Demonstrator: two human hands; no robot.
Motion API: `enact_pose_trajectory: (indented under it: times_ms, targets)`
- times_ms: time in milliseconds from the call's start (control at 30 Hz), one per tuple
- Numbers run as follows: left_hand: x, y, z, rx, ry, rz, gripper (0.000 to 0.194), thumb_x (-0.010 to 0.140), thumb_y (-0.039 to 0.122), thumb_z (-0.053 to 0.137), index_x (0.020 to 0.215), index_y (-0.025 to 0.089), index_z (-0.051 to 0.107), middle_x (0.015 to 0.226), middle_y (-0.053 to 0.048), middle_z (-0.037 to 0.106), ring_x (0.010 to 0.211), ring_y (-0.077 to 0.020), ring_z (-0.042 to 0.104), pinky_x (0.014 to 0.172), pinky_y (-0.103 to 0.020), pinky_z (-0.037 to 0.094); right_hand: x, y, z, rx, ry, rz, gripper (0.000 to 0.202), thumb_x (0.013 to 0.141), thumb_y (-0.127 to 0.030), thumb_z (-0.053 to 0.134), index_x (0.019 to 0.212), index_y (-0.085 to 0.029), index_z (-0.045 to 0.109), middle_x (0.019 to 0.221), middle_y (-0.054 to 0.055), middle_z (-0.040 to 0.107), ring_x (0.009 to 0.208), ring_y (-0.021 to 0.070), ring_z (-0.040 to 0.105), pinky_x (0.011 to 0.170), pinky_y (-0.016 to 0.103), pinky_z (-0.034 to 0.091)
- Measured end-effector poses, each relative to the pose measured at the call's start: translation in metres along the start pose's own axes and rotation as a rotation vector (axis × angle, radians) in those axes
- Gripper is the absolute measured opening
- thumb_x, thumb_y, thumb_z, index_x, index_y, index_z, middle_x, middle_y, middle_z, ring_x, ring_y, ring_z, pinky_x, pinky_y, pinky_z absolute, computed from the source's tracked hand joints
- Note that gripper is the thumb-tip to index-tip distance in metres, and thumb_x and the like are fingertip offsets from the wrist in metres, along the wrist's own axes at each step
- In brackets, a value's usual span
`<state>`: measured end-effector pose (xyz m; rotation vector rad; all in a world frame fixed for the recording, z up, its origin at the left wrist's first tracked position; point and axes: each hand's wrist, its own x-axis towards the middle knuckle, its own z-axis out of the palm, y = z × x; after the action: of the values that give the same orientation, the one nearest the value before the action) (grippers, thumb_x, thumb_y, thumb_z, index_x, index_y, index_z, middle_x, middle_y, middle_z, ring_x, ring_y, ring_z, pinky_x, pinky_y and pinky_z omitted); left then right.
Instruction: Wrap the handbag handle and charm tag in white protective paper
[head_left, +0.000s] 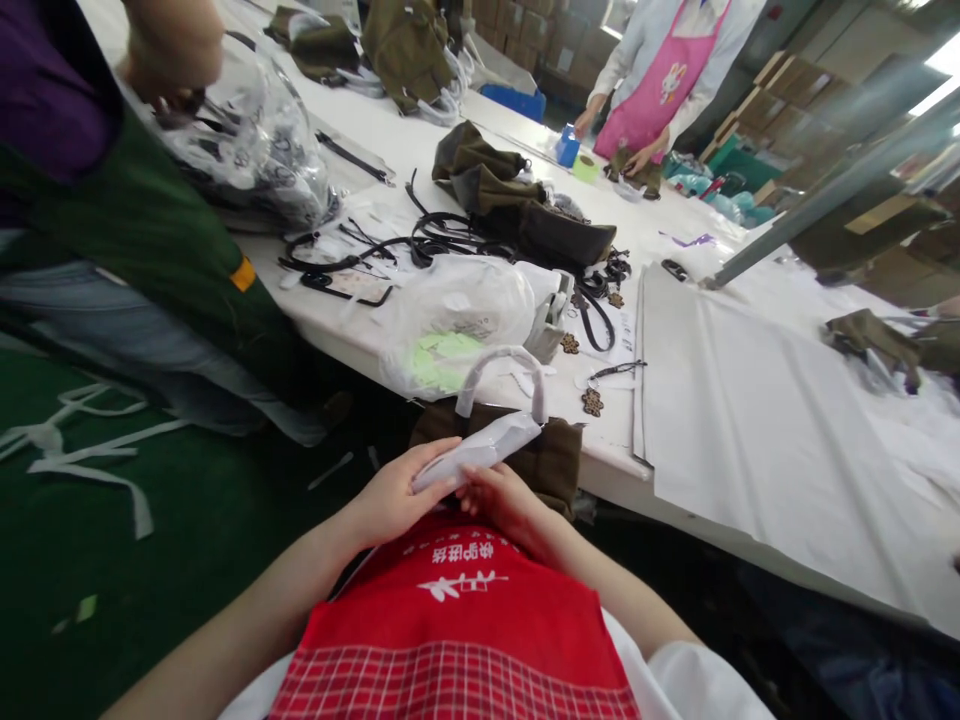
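Observation:
A brown bag (551, 465) rests at the table's near edge, against the front of my red apron. Its arched handle (504, 362) is wrapped in white and stands up. A white wrapped roll (480, 450) lies slantwise across the front of the bag. My left hand (401, 487) is closed round the lower left end of this roll. From the right, my right hand (499, 497) grips the roll's underside with its fingertips. Just beyond the handle sits a clear plastic bag (457, 310) with light green paper in it.
Black straps (431, 240), dark brown bags (525, 205) and flower-shaped tags (592, 402) lie on the white table (615, 455). A person in green (172, 250) stands close at the left, another in a pink apron (660, 75) across the table. A metal pole (795, 215) slants at the right.

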<state>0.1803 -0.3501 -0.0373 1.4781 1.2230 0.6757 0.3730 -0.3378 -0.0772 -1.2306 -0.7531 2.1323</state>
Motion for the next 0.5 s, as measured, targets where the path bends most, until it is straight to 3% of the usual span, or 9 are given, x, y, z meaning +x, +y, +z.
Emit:
enact_pose_trajectory:
  times_ms: [100,167,267,367,433,500]
  targets:
    - [-0.002,-0.005,0.009,-0.005,0.146,0.083,0.039,0.085,0.031,0.05,0.12,0.019,0.064,0.127,-0.009,0.061,0.119,-0.0246,0.055,0.108,-0.039,0.039,0.004,-0.001,0.011,0.018,0.088,0.027,0.026,0.071,-0.039,0.07,0.072,-0.016,0.061,0.05,0.0,0.058,0.041,0.01,0.046,0.038,0.021,0.033]
    - [-0.002,-0.007,0.012,-0.061,0.177,0.1,0.032,0.082,0.027,0.049,0.105,0.021,0.072,0.126,-0.008,0.062,0.118,-0.0244,0.056,0.107,-0.039,0.04,0.006,0.0,0.014,0.007,0.116,0.025,0.022,0.072,-0.037,0.065,0.068,-0.016,0.06,0.044,-0.001,0.054,0.036,0.0093,0.042,0.035,0.021,0.029]
    - [-0.001,-0.005,0.009,-0.142,0.133,0.053,0.024,0.077,0.026,0.053,0.085,0.021,0.076,0.127,-0.008,0.061,0.116,-0.0258,0.057,0.106,-0.041,0.041,0.008,0.002,0.013,-0.003,0.148,-0.002,0.022,0.073,-0.036,0.06,0.071,-0.014,0.06,0.042,-0.002,0.052,0.033,0.0086,0.04,0.033,0.019,0.026]
    - [-0.001,-0.001,0.003,-0.179,0.023,0.003,0.025,0.074,0.031,0.059,0.087,0.02,0.077,0.135,-0.009,0.056,0.12,-0.0296,0.055,0.105,-0.041,0.042,0.01,0.005,0.01,0.02,0.165,-0.042,0.022,0.072,-0.036,0.059,0.071,-0.014,0.06,0.043,-0.003,0.051,0.034,0.008,0.042,0.034,0.018,0.028]
    - [0.0,0.0,0.001,-0.195,-0.046,-0.02,0.031,0.077,0.039,0.058,0.091,0.02,0.077,0.137,-0.009,0.056,0.12,-0.0308,0.055,0.104,-0.04,0.043,0.007,0.004,0.007,0.04,0.111,-0.027,0.026,0.073,-0.039,0.057,0.069,-0.013,0.061,0.045,-0.002,0.053,0.036,0.0081,0.045,0.036,0.019,0.031]
    - [0.001,-0.002,0.001,-0.173,-0.046,-0.045,0.036,0.08,0.046,0.055,0.089,0.019,0.077,0.132,-0.009,0.06,0.116,-0.0307,0.057,0.104,-0.039,0.042,-0.002,-0.003,0.004,0.022,-0.031,0.017,0.034,0.074,-0.045,0.057,0.069,-0.012,0.062,0.052,0.001,0.058,0.041,0.0086,0.05,0.04,0.019,0.036]
